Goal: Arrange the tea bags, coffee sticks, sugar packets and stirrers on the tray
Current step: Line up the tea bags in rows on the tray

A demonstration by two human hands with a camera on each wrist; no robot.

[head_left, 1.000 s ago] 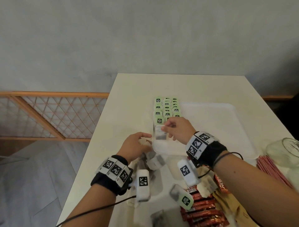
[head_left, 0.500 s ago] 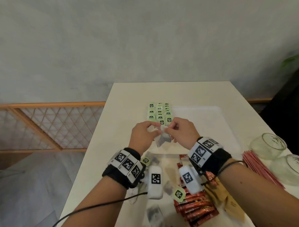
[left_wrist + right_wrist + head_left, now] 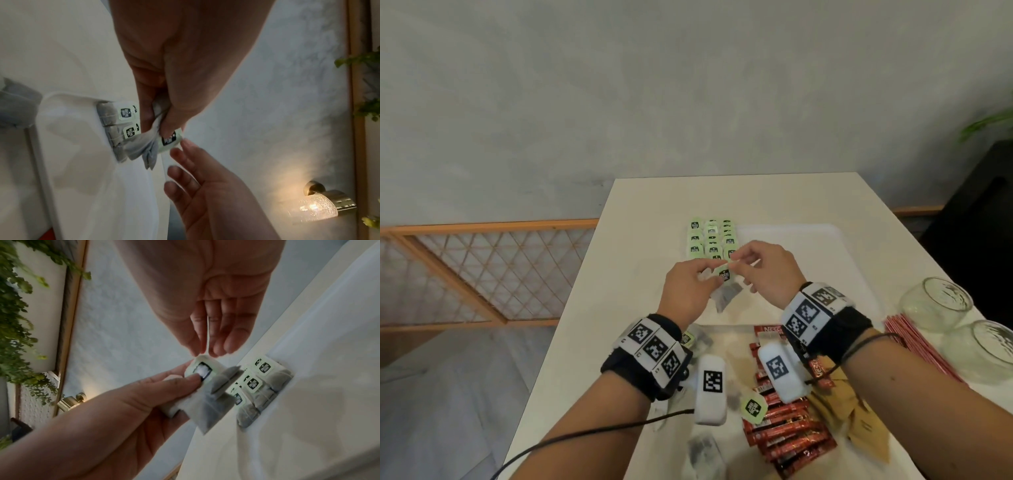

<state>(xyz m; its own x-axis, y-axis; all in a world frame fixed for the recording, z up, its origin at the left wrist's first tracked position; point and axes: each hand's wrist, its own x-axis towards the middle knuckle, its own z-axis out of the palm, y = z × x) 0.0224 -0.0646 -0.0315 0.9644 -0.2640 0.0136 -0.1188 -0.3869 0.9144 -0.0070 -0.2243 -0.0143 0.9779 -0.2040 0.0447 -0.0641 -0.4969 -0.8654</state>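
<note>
Both hands hold one tea bag (image 3: 727,297) in the air above the near left part of the white tray (image 3: 825,260). My left hand (image 3: 705,274) pinches the grey pouch (image 3: 141,146) and its green tag (image 3: 202,369) between thumb and fingers. The right hand (image 3: 739,262) pinches the string at the tag's top edge, its other fingers loosely straight. Three rows of tea bags (image 3: 710,240) lie on the tray's far left, also visible beyond my left hand (image 3: 115,116) and beyond my right hand (image 3: 265,378).
Close to me on the table lie loose tea bags (image 3: 753,407), red coffee sticks (image 3: 791,431) and brown sugar packets (image 3: 859,421). A bundle of red stirrers (image 3: 914,339) and two glass jars (image 3: 935,305) stand at the right. The table's left edge drops to the floor.
My left hand left the loose pile and joined the right hand on the tea bag. The bag rose from the tray's near corner into the air, and the tag now shows between the hands.
</note>
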